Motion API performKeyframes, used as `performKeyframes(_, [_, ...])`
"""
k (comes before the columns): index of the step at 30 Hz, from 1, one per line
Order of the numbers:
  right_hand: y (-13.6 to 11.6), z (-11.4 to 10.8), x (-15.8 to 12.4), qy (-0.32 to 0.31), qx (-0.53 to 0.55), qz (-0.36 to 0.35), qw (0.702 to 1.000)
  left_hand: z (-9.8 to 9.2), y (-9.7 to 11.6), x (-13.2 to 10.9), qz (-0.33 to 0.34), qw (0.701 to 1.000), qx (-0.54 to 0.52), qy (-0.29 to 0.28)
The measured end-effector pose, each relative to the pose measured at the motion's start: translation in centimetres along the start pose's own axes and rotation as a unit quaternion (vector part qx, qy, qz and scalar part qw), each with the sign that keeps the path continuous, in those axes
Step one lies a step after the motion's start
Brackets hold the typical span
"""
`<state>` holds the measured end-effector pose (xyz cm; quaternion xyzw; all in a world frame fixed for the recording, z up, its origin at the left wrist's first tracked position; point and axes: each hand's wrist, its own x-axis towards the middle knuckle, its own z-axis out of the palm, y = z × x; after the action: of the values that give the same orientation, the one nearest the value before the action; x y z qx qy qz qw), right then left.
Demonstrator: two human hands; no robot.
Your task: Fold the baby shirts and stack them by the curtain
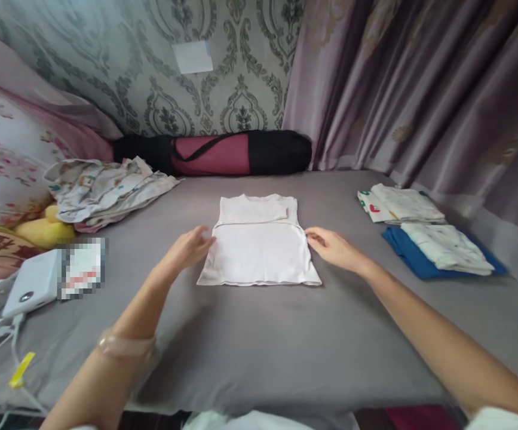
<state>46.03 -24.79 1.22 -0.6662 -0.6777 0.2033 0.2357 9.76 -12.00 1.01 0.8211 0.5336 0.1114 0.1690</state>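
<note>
A white long-sleeved shirt (259, 254) lies flat on the grey bed sheet in front of me, its sleeves folded across the chest and its neckline away from me. At the shirt's left side edge, my left hand (190, 246) is closed, thumb and fingertips at the fabric. My right hand (334, 248) pinches the opposite side edge at about the same height. Fingers partly hide both gripped spots. The hem, nearest me, is spread out on the sheet.
Folded patterned clothes (408, 203) and a blue folded garment (413, 257) sit at right. Crumpled patterned clothes (106, 188) lie at left, near a white power bank (34, 283) and cables. A black and maroon bag (214, 154) lies along the wall.
</note>
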Motion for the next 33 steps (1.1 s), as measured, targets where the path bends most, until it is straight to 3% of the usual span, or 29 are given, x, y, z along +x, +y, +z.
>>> performKeyframes(4, [-0.5,-0.4,-5.5,-0.046,0.007,0.026,0.999,0.0,-1.0,-6.4,0.006,0.993,-0.086,-0.082])
performKeyframes(9, [-2.1,1.1,-8.2,-0.073,-0.046,-0.051,0.995,1.0,-0.3,-9.3,0.068,0.992,-0.079,-0.07])
performKeyframes(16, [-1.7,1.7,-8.7,-0.015,-0.185,-0.132,0.974,1.1,-0.5,-9.2,0.12,0.989,-0.036,-0.083])
performKeyframes(22, [-1.7,2.2,-8.8,0.011,-0.27,-0.175,0.947,1.0,0.1,-9.0,0.191,0.979,0.058,-0.037])
performKeyframes(27, [-1.1,2.2,-7.9,-0.005,-0.182,-0.204,0.962,1.0,0.0,-8.3,0.242,0.97,0.024,-0.022])
performKeyframes(33, [-0.6,1.0,-5.9,-0.012,0.03,-0.09,0.995,-0.2,0.2,-6.8,0.124,0.986,-0.107,-0.04])
